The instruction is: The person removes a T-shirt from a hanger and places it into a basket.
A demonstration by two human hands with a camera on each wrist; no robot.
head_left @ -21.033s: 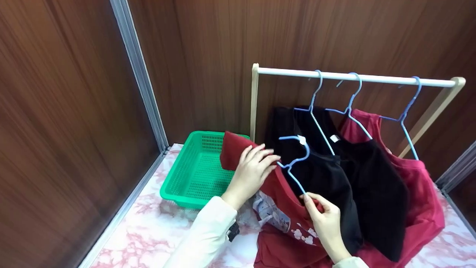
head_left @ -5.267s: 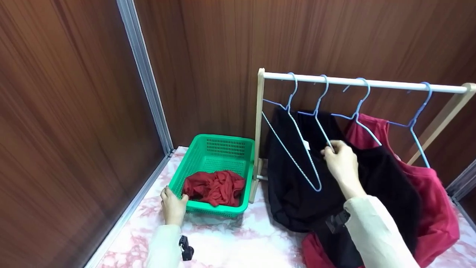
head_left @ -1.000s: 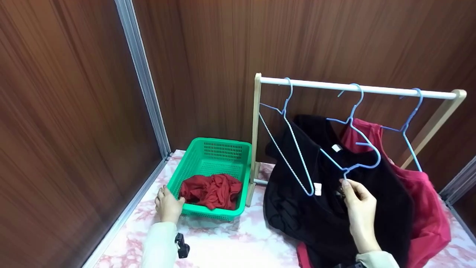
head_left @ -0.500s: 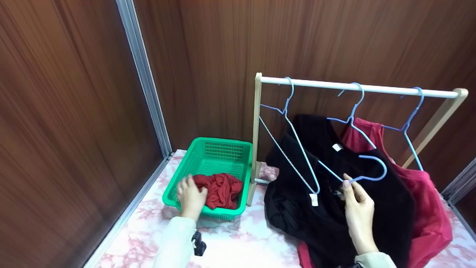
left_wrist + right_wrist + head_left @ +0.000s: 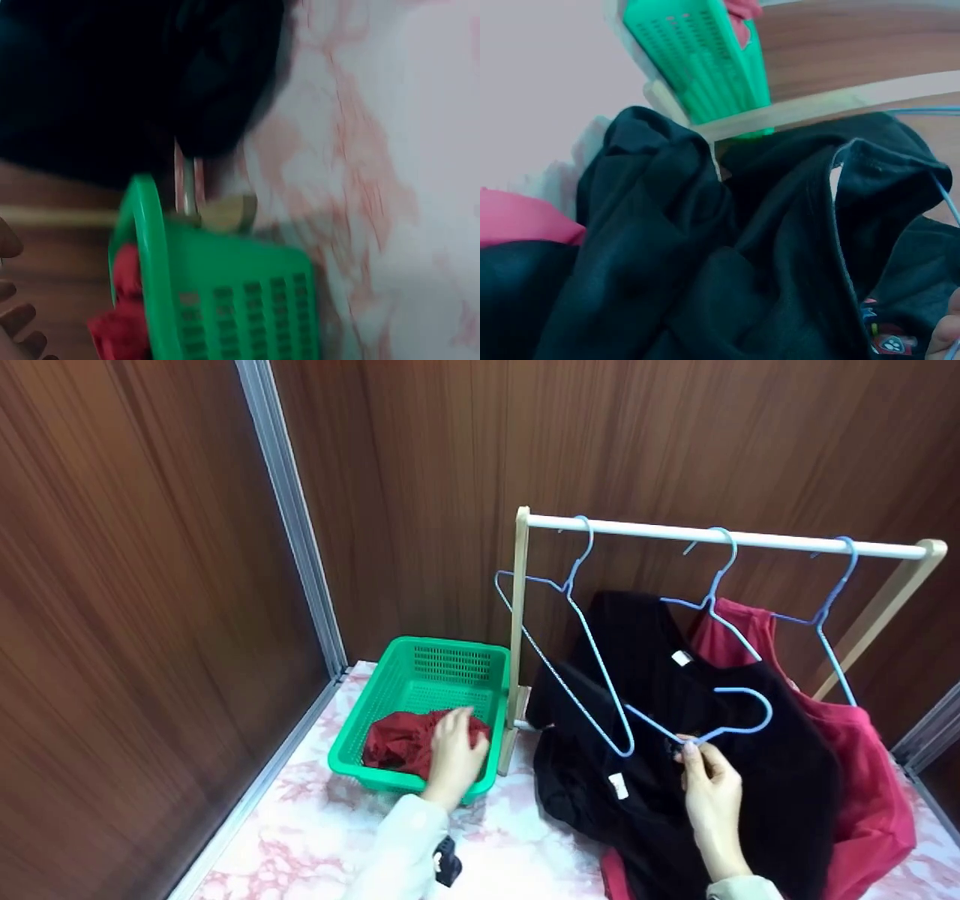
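Note:
My right hand pinches a light blue wire hanger at its neck, the hook pointing right. A black garment with a white tag hangs from this hanger, its neckline gaping in the right wrist view. My left hand is over the near right part of a green plastic basket, fingers loosely bent and holding nothing. Below it a crumpled red garment lies in the basket. At the left edge of the left wrist view, that hand's fingers show apart from the basket.
A rack with a white rail stands beside the basket. On it hang a bare hanger, another black garment and a pink-red garment. Wooden panels enclose the marbled tabletop.
The red garment has gone from a hanger into the basket. My right hand has taken a hanger off the rail and lowered it. My left hand has moved right from the basket's rim.

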